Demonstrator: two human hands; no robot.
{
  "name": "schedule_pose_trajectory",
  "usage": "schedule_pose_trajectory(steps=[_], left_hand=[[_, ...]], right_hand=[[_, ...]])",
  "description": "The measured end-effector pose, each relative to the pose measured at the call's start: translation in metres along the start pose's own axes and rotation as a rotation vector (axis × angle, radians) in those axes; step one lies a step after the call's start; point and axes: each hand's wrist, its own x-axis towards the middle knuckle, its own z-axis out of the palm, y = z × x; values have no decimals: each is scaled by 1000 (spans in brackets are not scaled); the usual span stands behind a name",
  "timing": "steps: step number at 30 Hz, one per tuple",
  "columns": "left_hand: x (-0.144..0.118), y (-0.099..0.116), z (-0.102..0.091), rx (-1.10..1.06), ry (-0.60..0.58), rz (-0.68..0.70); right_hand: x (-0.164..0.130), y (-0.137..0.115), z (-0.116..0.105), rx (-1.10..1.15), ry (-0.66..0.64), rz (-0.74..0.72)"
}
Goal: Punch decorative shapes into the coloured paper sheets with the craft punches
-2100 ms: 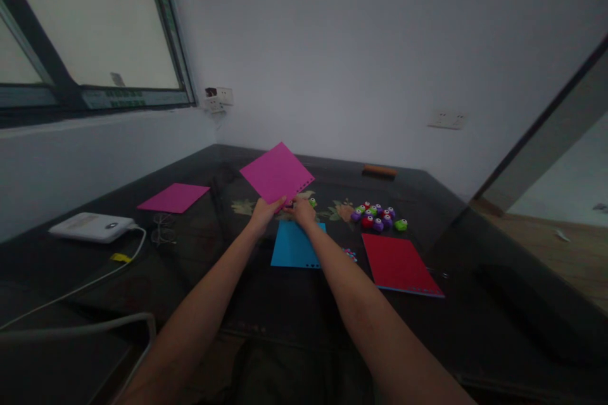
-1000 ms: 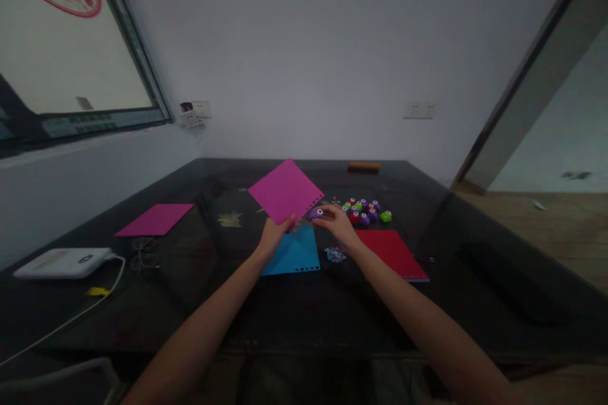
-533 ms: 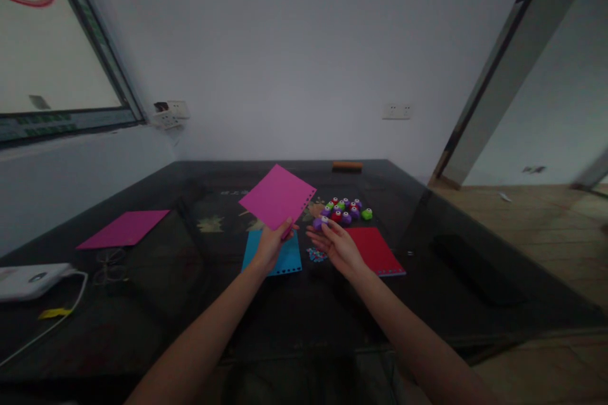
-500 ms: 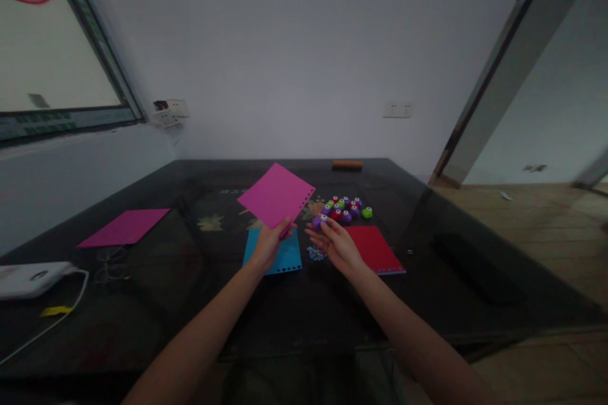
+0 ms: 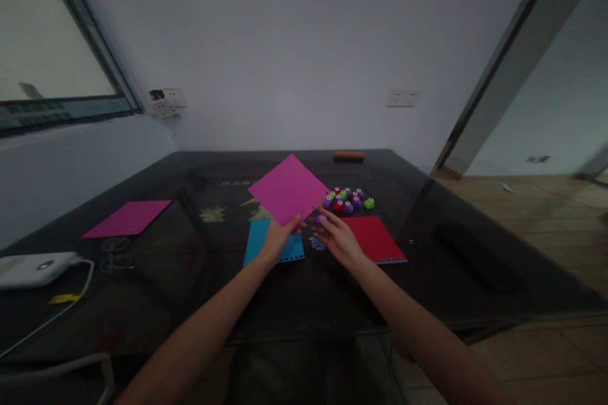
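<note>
My left hand (image 5: 277,240) holds a magenta paper sheet (image 5: 288,188) by its near corner, tilted up above the dark table (image 5: 308,291). My right hand (image 5: 335,238) is just right of it with a small purple punch (image 5: 319,220) at its fingertips; the grip itself is hard to make out. Under my hands lies a blue sheet (image 5: 259,242). A red sheet (image 5: 375,237) lies to the right. A cluster of small purple, red and green punches (image 5: 347,199) sits behind it. Little paper cut-outs (image 5: 313,243) lie between the blue and red sheets.
A second magenta sheet (image 5: 126,218) lies at the left. A white device (image 5: 33,267) with a cable and a pair of glasses (image 5: 114,253) are nearer left. An orange bar (image 5: 348,155) rests at the far edge. The table's right edge borders a wooden floor (image 5: 546,215).
My right hand carried a purple punch from the cluster toward the magenta sheet. The sheet stayed raised in my left hand and turned slightly. The camera swung right.
</note>
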Motion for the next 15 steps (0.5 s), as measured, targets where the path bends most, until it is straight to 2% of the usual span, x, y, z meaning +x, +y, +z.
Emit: schedule_pose_trajectory(steps=[6,15], left_hand=[[-1,5,-1,99,-1,41],[3,-1,-4,112,-16,99]], right_hand=[[0,0,2,-52,93,-43],[0,-2,4,-93,48,-96]])
